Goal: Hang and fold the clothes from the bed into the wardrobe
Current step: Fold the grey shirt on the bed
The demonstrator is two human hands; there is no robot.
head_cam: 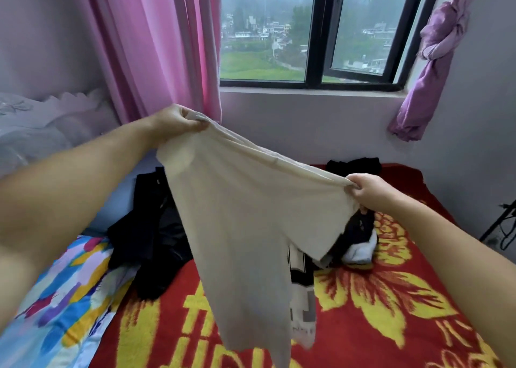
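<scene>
A beige garment point(240, 211) hangs stretched in the air above the bed. My left hand point(176, 120) pinches its upper left corner, raised higher. My right hand point(368, 188) grips the opposite end, lower and to the right. The cloth droops down past the frame's bottom edge. Beneath it on the red and yellow blanket point(377, 297) lie a pile of black clothes point(150, 242), a black and white patterned piece point(301, 297) partly hidden by the beige garment, a white item point(360, 251) and another black garment point(354, 165) near the wall. No wardrobe is in view.
A multicoloured pillow point(58, 292) lies at the bed's left edge. Pink curtains point(156, 46) hang behind, a knotted purple curtain point(435, 54) on the right of the window point(315, 32). Cables point(502, 222) sit by the right wall.
</scene>
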